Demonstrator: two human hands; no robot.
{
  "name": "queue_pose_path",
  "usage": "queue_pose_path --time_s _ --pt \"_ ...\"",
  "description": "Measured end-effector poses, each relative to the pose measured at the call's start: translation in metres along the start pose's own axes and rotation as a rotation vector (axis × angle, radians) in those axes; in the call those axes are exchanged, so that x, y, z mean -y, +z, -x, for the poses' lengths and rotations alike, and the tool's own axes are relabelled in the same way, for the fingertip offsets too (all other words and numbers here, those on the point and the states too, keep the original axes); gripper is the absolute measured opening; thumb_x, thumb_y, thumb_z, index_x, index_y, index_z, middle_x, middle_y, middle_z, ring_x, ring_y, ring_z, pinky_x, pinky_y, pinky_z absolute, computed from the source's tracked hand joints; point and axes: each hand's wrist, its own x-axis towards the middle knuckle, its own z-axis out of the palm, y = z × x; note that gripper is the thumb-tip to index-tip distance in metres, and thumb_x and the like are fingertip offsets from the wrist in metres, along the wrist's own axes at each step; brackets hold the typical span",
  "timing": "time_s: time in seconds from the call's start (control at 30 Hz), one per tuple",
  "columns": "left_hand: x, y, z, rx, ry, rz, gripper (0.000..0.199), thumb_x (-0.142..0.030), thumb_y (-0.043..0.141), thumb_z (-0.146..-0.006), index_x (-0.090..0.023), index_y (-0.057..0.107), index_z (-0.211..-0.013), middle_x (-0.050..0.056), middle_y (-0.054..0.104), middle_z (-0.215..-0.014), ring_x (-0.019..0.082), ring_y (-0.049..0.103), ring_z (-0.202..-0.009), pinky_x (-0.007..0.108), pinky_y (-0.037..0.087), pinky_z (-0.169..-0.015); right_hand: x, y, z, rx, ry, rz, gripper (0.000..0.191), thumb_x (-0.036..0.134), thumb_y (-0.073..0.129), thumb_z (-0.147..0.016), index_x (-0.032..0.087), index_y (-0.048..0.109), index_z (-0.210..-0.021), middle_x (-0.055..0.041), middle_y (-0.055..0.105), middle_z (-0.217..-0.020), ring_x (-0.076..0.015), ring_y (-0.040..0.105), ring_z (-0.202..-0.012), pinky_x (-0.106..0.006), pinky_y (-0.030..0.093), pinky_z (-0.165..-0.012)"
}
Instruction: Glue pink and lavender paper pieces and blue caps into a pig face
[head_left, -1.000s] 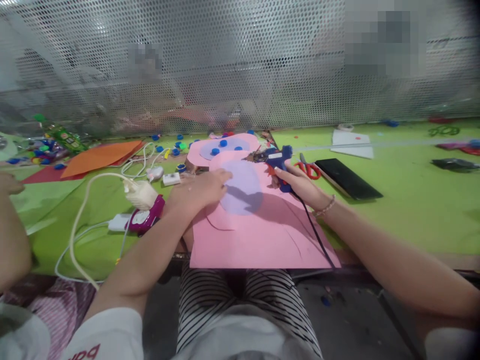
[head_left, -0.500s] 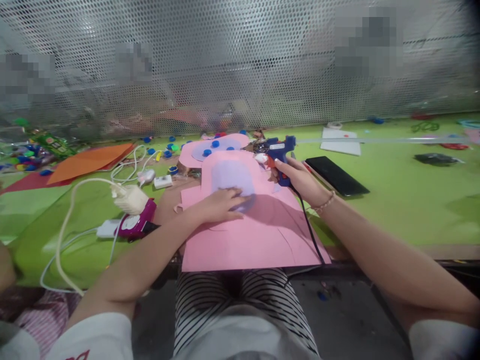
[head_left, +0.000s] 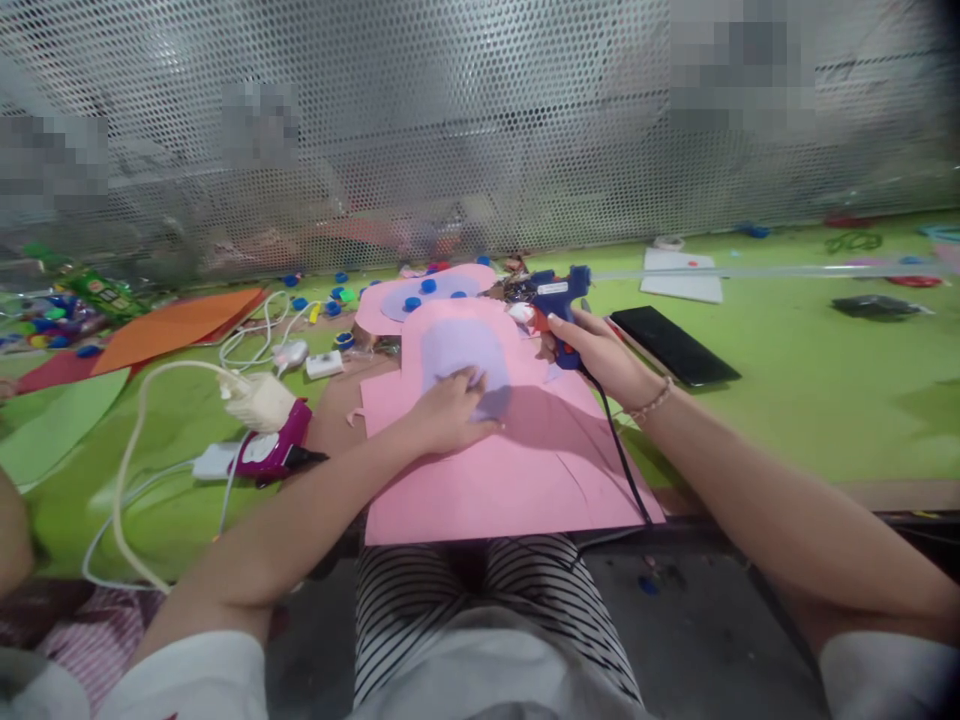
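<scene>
My right hand (head_left: 600,350) is wrapped round the handle of a blue glue gun (head_left: 555,290). The gun's nozzle points left, over the far end of a pink paper cutout (head_left: 480,490), and its black cord runs down across the paper. On that cutout lies a lavender oval (head_left: 457,345). My left hand (head_left: 454,405) rests on the oval's lower part, fingers slightly curled and thumb apart, with no object visible in it. Behind, a second pink cutout (head_left: 367,315) carries another lavender oval with several blue bottle caps (head_left: 428,286).
At left are a magenta power adapter (head_left: 270,445) with a white plug, looped white cables, and orange paper sheets (head_left: 180,328). A black phone-like slab (head_left: 671,345) and a white card (head_left: 682,275) lie at right. A perforated metal screen (head_left: 480,130) stands behind the green table (head_left: 810,420).
My left hand has gone from lying flat to curling its fingers, shifting slightly on the oval. The glue gun stays in my right hand, nearly unmoved.
</scene>
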Motion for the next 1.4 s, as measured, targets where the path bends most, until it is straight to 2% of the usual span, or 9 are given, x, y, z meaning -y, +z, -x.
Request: queue_pose_path --time_s 0.1,0.4,0.53,0.67,0.77,0.87,1.03,1.2,1.4 --pt "0.002 0.003 0.000 0.046 -0.001 -0.013 0.075 -0.057 0.027 -0.089 -0.002 0.024 -0.140 0.026 0.018 -0.147 0.033 0.017 -0.137 0.044 0.021 -0.108 -0.001 0.000 0.000 -0.004 0.004 -0.033 0.036 0.054 0.062 -0.073 0.020 0.051 -0.070 0.0002 0.051 -0.062 -0.0114 0.050 -0.059 -0.026 0.043 -0.057" --pt "0.002 0.005 -0.001 0.027 0.005 0.002 0.063 -0.046 0.029 -0.092 -0.007 0.023 -0.141 0.020 0.025 -0.147 0.029 0.018 -0.137 0.041 0.022 -0.109 -0.002 -0.001 -0.002 -0.034 0.001 -0.079 0.033 0.050 0.065 -0.072 0.019 0.053 -0.075 0.0026 0.049 -0.061 -0.0092 0.048 -0.055 -0.023 0.043 -0.055" --pt "0.003 0.002 -0.001 -0.004 0.009 0.039 0.056 -0.041 0.033 -0.093 -0.012 0.029 -0.140 0.017 0.031 -0.145 0.028 0.025 -0.135 0.042 0.026 -0.107 0.001 -0.004 -0.001 -0.026 -0.014 -0.038 0.032 0.049 0.062 -0.074 0.019 0.052 -0.073 0.0023 0.050 -0.061 -0.0094 0.049 -0.056 -0.023 0.044 -0.056" --pt "0.003 -0.005 -0.002 -0.082 -0.024 0.096 0.050 -0.037 0.041 -0.091 -0.014 0.037 -0.135 0.013 0.046 -0.134 0.025 0.041 -0.124 0.038 0.034 -0.102 0.003 -0.008 -0.001 -0.021 -0.031 -0.031 0.029 0.045 0.060 -0.077 0.019 0.049 -0.071 0.0023 0.050 -0.062 -0.0093 0.050 -0.056 -0.024 0.044 -0.057" --pt "0.004 -0.009 0.000 -0.118 0.058 0.073 0.043 -0.033 0.040 -0.091 -0.020 0.041 -0.133 0.011 0.053 -0.124 0.022 0.051 -0.110 0.036 0.042 -0.092 0.004 -0.010 0.000 -0.023 -0.036 -0.029 0.028 0.045 0.060 -0.077 0.019 0.048 -0.071 0.0025 0.049 -0.062 -0.0094 0.050 -0.055 -0.024 0.044 -0.057" --pt "0.005 -0.008 0.001 -0.105 0.205 -0.054 0.035 -0.028 0.034 -0.093 -0.025 0.051 -0.124 0.011 0.049 -0.128 0.023 0.052 -0.108 0.037 0.044 -0.085 0.005 -0.010 0.000 -0.022 -0.033 -0.012 0.030 0.046 0.059 -0.077 0.019 0.047 -0.070 0.0023 0.048 -0.062 -0.0095 0.050 -0.055 -0.025 0.044 -0.057" --pt "0.005 -0.008 0.002 -0.077 0.308 -0.183 0.033 -0.018 0.033 -0.092 -0.019 0.058 -0.112 0.012 0.056 -0.114 0.023 0.054 -0.099 0.035 0.044 -0.079 0.005 -0.011 0.000 -0.015 -0.038 0.000 0.030 0.046 0.060 -0.076 0.019 0.047 -0.071 0.0022 0.048 -0.063 -0.0092 0.049 -0.055 -0.024 0.044 -0.056" --pt "0.000 -0.017 0.004 -0.067 0.262 -0.067 0.031 -0.027 0.038 -0.090 -0.012 0.056 -0.109 0.013 0.060 -0.099 0.022 0.055 -0.093 0.036 0.044 -0.081 0.005 -0.012 0.000 -0.015 -0.045 -0.015 0.030 0.044 0.060 -0.077 0.018 0.048 -0.069 0.0018 0.048 -0.062 -0.0091 0.049 -0.055 -0.024 0.044 -0.056" --pt "0.011 -0.026 0.006 -0.063 0.166 0.264 0.037 -0.017 0.045 -0.082 -0.018 0.053 -0.119 0.009 0.060 -0.115 0.020 0.054 -0.104 0.035 0.041 -0.091 0.009 -0.018 0.000 0.066 0.061 -0.043 0.025 0.033 0.070 -0.068 0.017 0.052 -0.074 0.0005 0.053 -0.062 -0.0110 0.052 -0.057 -0.025 0.044 -0.055"
